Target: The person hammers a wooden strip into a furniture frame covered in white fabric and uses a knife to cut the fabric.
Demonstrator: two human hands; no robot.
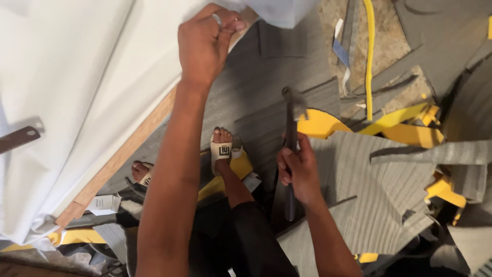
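Our left hand (205,43) grip pinches white fabric (77,77) at wooden edge (123,154) | right hand (297,172) grip clasps hammer (291,138) | grey offcuts (369,190), yellow scraps (405,125) crowd floor by sandalled feet (222,149)

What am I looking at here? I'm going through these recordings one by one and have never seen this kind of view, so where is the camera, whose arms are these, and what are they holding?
There is one picture, taken by a camera worn on a person's head and looking straight down, so both arms are that person's own. The left hand, with a ring on one finger, pinches the edge of a white cloth against a wooden edge. The right hand grips the handle of a hammer, whose head points away from the person. Below are the person's feet in pale sandals, standing on a floor littered with grey scraps and yellow scraps. A yellow cord runs across the top, and a small white box lies beside the wood.
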